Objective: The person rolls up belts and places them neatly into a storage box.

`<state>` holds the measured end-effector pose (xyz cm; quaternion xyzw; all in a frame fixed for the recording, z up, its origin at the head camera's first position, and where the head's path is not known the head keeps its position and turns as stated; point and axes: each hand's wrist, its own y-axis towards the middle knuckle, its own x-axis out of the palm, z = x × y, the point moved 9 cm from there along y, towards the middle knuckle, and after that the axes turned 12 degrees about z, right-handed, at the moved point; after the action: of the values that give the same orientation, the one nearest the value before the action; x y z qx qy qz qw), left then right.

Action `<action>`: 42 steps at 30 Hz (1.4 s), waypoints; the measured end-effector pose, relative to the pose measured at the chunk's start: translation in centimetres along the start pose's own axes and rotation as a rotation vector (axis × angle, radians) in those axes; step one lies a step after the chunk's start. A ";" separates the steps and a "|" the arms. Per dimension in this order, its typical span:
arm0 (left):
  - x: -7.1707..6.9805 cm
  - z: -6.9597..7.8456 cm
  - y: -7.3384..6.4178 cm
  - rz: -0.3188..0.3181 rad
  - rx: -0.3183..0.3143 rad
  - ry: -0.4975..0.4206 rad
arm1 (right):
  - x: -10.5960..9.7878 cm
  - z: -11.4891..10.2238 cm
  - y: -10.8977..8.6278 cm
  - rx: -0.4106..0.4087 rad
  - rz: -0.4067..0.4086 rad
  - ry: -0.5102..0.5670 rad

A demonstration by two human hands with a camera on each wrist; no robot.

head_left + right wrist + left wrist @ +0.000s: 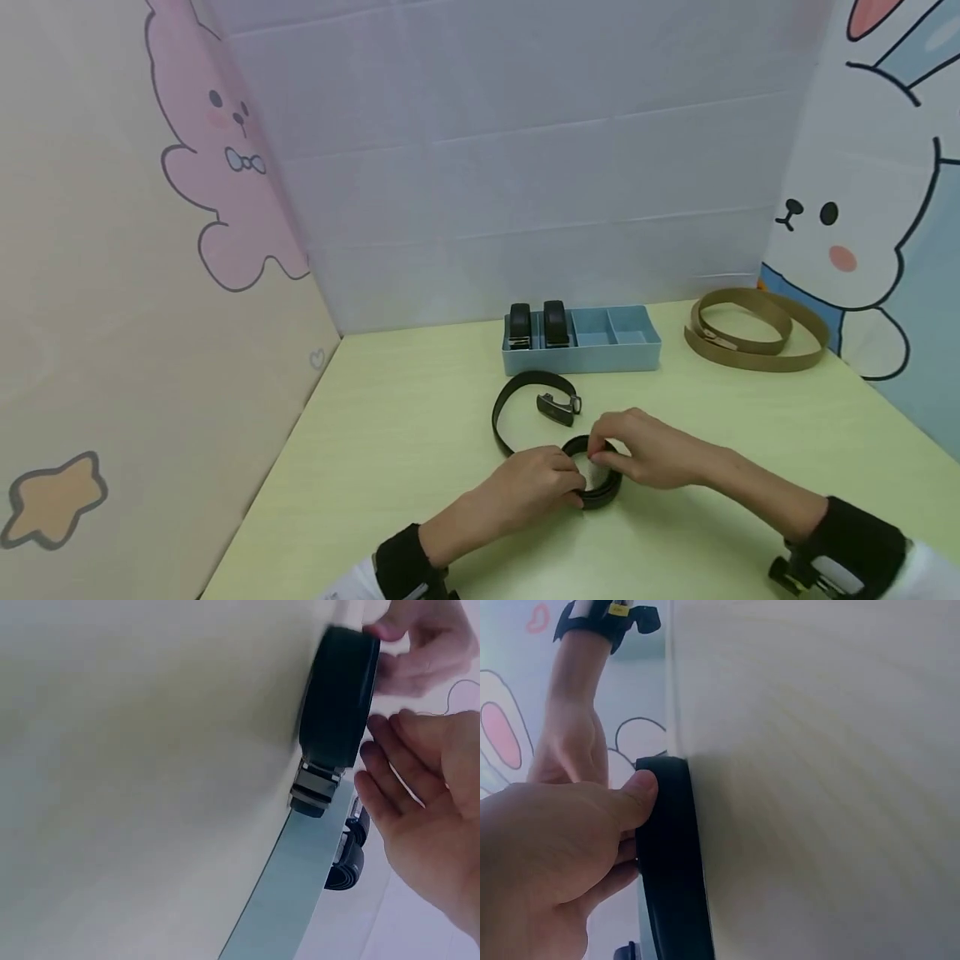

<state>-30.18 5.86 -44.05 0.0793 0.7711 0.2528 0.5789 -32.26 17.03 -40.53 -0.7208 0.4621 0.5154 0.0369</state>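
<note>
A black belt (501,400) stands on edge on the table, its near part wound into a small coil (600,500). Its loose end curves away to a dark metal buckle (557,408). My left hand (528,487) pinches the coil's near left side, the thumb on the outer face in the left wrist view. Over the coil's right side is my right hand (652,450). In the right wrist view its fingers (394,780) are extended, tips close to the coil's upper edge; whether they touch is hard to tell.
Behind the belt sits a light blue divided tray (585,361), with two rolled black belts (520,325) in its left compartments. A tan belt (757,361) lies loosely coiled at the back right. Printed wall sheets (525,167) border the pale yellow table (397,417).
</note>
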 end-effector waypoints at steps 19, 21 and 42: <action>-0.3 -1.9 -2.7 -0.140 -0.015 0.098 | 0.4 4.2 2.8 -0.059 0.017 -0.464; -0.2 -2.7 -2.9 -0.151 -0.031 0.110 | -0.5 4.0 1.5 -0.084 -0.001 -0.462; 2.6 -9.2 -0.1 -0.172 -0.256 -0.133 | 5.0 -5.2 -0.4 -0.298 -0.103 -0.363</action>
<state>-39.54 4.10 -44.47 -0.0449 0.6966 0.2927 0.6535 -28.08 11.31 -42.14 -0.6366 0.3292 0.6964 0.0387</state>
